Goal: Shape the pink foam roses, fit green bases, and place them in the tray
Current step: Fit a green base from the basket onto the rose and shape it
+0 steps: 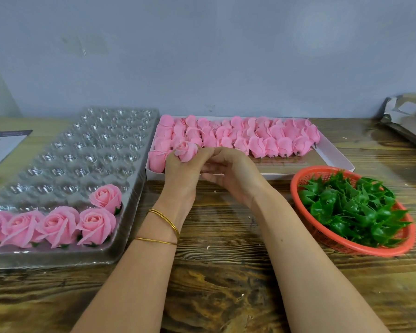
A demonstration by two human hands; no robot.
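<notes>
My left hand (183, 169) grips a pink foam rose (186, 150) by its lower part, held above the near left corner of the white box (334, 156) of closed rose buds (257, 138). My right hand (226, 170) lies against the left one, fingers curled beneath the rose; what they touch is hidden. The clear plastic tray (82, 150) on the left holds several opened roses (58, 225) with green bases along its near edge, and one more rose (107, 197) in the row behind.
A red mesh basket (346, 246) of green plastic bases (353, 207) sits at the right on the wooden table. A paper sheet (3, 147) lies far left. Grey wrapped trays (408, 121) are at the far right. A grey wall stands behind.
</notes>
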